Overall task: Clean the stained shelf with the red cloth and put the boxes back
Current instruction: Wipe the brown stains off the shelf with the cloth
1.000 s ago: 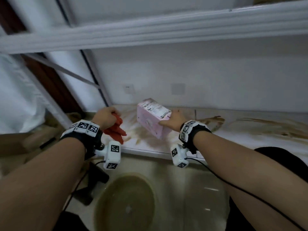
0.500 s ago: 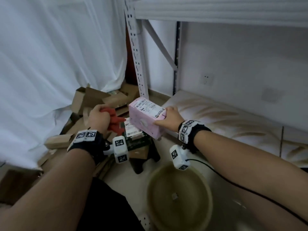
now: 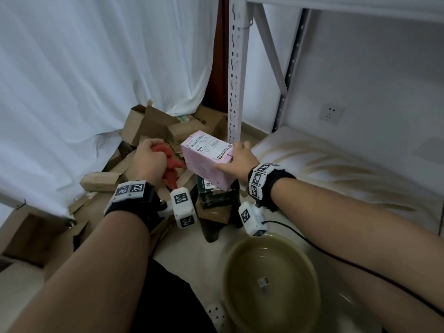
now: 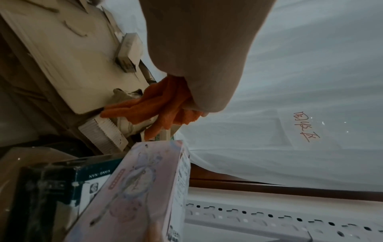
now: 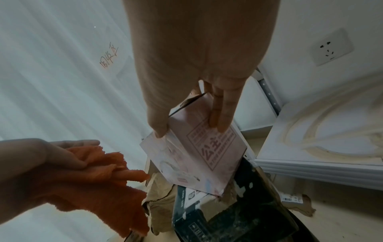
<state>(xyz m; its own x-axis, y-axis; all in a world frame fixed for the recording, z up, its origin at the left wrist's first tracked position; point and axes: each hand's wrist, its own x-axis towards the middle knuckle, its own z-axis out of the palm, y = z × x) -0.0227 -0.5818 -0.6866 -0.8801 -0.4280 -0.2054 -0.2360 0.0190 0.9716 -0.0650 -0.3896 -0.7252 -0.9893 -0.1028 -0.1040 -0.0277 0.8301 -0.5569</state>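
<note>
From the head camera, my right hand [image 3: 240, 158] grips the pink box [image 3: 207, 162], thumb on its near side, fingers over the far end, tilted above a dark box [image 3: 211, 195] just below it. My left hand [image 3: 150, 159], just left of that, is fisted around the red cloth [image 3: 171, 165]. Near my right forearm lies the stained shelf [image 3: 336, 169]; below my wrists, a basin [image 3: 271, 280] holding murky water.

Left wrist camera: red cloth [image 4: 157, 106] bunched in my fist, pink box [image 4: 140, 188] beneath.

Right wrist camera: fingers [image 5: 219, 117] flat on the pink box [image 5: 199, 152], thumb clamping the opposite face.
</note>
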